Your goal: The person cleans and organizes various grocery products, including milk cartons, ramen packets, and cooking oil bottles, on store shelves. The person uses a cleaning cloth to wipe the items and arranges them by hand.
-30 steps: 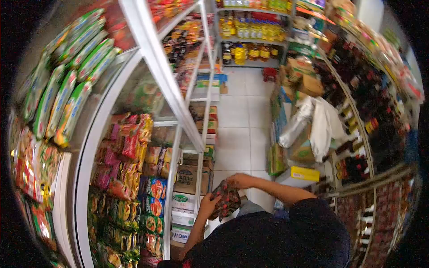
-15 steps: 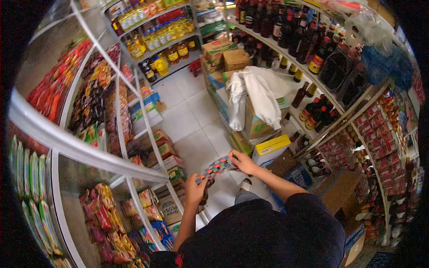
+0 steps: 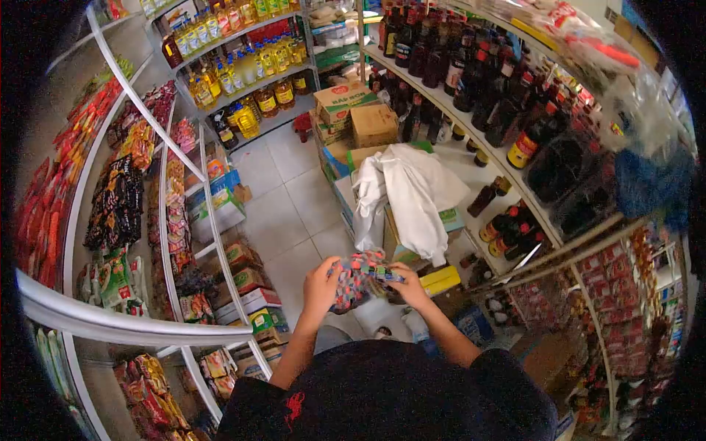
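I hold a strip of small red and dark patterned sachets (image 3: 358,278) in front of my chest with both hands. My left hand (image 3: 321,285) grips its left end and my right hand (image 3: 409,287) grips its right end, where the strip bunches up. I stand in a narrow shop aisle with white floor tiles (image 3: 294,213) below my hands. A white cloth (image 3: 412,192) is draped over cardboard boxes just beyond the strip.
White wire shelves (image 3: 184,213) with snack packets line the left. Dark sauce bottles (image 3: 493,88) fill the shelves on the right, oil bottles (image 3: 243,62) stand at the far end. Cardboard boxes (image 3: 360,114) and a yellow box (image 3: 440,279) crowd the right side of the aisle.
My view has swung from the left shelves toward the aisle and right shelves. The sachet strip has come up and my hands have drawn closer together, bunching it.
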Demonstrator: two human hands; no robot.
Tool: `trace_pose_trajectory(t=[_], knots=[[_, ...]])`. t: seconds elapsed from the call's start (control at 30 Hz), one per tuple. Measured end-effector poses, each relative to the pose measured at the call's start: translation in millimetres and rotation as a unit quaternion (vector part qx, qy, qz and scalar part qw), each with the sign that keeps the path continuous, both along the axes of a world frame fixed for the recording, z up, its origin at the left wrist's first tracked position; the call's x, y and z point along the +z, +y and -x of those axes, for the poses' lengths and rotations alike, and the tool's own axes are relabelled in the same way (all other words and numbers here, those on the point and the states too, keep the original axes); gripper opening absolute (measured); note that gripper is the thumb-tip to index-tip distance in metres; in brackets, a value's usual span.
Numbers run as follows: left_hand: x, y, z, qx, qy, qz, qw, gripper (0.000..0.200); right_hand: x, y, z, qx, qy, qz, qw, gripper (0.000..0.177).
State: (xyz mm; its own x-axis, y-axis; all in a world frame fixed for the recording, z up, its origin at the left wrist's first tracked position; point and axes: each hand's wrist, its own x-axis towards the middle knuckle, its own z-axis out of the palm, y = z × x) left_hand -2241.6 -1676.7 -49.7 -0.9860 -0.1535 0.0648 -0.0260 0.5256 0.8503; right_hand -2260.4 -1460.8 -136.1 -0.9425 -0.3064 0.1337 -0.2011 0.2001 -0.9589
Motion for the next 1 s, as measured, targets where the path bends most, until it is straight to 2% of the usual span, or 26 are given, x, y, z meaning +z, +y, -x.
trace_pose_trajectory(t=[0.03, 0.1, 0.17, 0.23, 0.27, 0.3, 0.33, 0.37, 0.43, 0.47, 0.5, 0.57, 0.6, 0.63, 0.7, 0.73, 0.77, 0.83, 0.87, 0.93, 1.0], knots=[[-8.0, -8.2, 9.1, -0.013, 0.002, 0.019, 1.000, 0.025, 6.8, -0.2, 8.8, 0.001, 0.004, -0.003, 1.000, 0.022], [-25.7, -24.1, 28.4, -0.027, 0.008, 0.036, 0.999, 0.025, 20.2, -4.1, 25.8, -0.034, -0.104, 0.162, 0.981, 0.027], [-39.8, -41.2, 46.7, -0.107, -0.018, -0.006, 0.994, 0.024, 12.5, -17.5, 50.7, -0.006, -0.130, 0.244, 0.961, 0.036], [-37.6, -54.3, 68.3, -0.111, -0.037, 0.020, 0.993, 0.027, -10.5, -37.8, 71.6, -0.087, -0.243, 0.339, 0.905, 0.036], [-30.6, -61.5, 80.3, -0.167, -0.075, 0.013, 0.983, 0.028, -3.1, -51.9, 87.3, -0.083, -0.241, 0.337, 0.906, 0.036], [-28.3, -72.9, 94.2, -0.223, -0.113, 0.005, 0.968, 0.030, 5.1, -66.9, 101.7, -0.087, -0.292, 0.386, 0.871, 0.036], [-40.3, -88.2, 108.5, -0.282, -0.089, -0.048, 0.954, 0.035, 13.2, -84.4, 115.9, -0.091, -0.342, 0.432, 0.830, 0.036], [-51.7, -102.5, 120.9, -0.278, -0.085, -0.048, 0.956, 0.035, 18.5, -104.2, 133.1, -0.086, -0.341, 0.430, 0.831, 0.036], [-55.2, -123.6, 150.3, -0.230, -0.048, -0.203, 0.950, 0.041, 30.6, -144.8, 173.7, -0.095, -0.352, 0.467, 0.806, 0.037], [-49.2, -135.2, 166.0, -0.195, -0.097, -0.234, 0.947, 0.055, 34.3, -163.8, 192.0, -0.076, -0.360, 0.462, 0.807, 0.037], [-42.9, -146.0, 180.1, -0.190, -0.099, -0.237, 0.948, 0.055, 33.2, -183.9, 213.5, -0.046, -0.358, 0.497, 0.789, 0.036], [-29.8, -167.1, 212.0, -0.093, -0.139, -0.195, 0.967, 0.066, 52.0, -228.7, 249.6, -0.076, -0.390, 0.475, 0.785, 0.034], [-54.8, -178.9, 226.5, -0.115, 0.025, -0.122, 0.986, 0.069, 53.5, -249.2, 267.7, -0.070, -0.392, 0.474, 0.785, 0.034], [-52.9, -191.7, 241.5, -0.109, 0.026, -0.120, 0.986, 0.069, 53.8, -267.6, 284.4, -0.071, -0.378, 0.472, 0.793, 0.033], [-48.9, -212.3, 268.2, -0.085, -0.059, -0.093, 0.990, 0.066, 56.9, -291.7, 313.3, -0.071, -0.372, 0.467, 0.799, 0.032], [-51.5, -219.5, 281.1, -0.047, -0.018, -0.085, 0.995, 0.050, 60.2, -297.5, 327.8, -0.063, -0.354, 0.500, 0.788, 0.029], [-56.5, -228.6, 293.1, -0.044, -0.024, -0.083, 0.995, 0.050, 62.1, -300.9, 341.2, -0.056, -0.335, 0.534, 0.775, 0.026], [-64.5, -247.7, 322.0, -0.051, -0.110, -0.073, 0.990, 0.032, 66.3, -296.1, 366.9, 0.008, -0.313, 0.567, 0.762, 0.025], [-58.9, -248.2, 333.0, -0.031, -0.086, -0.139, 0.986, 0.023, 63.0, -294.9, 381.8, -0.019, -0.314, 0.556, 0.769, 0.025], [-52.7, -257.8, 362.7, -0.032, -0.087, -0.128, 0.987, 0.023, 55.2, -294.9, 413.3, -0.042, -0.311, 0.545, 0.778, 0.026], [-63.6, -263.9, 396.9, -0.016, -0.068, -0.132, 0.989, 0.022, 41.8, -292.1, 448.1, -0.145, -0.360, 0.463, 0.797, 0.027]])
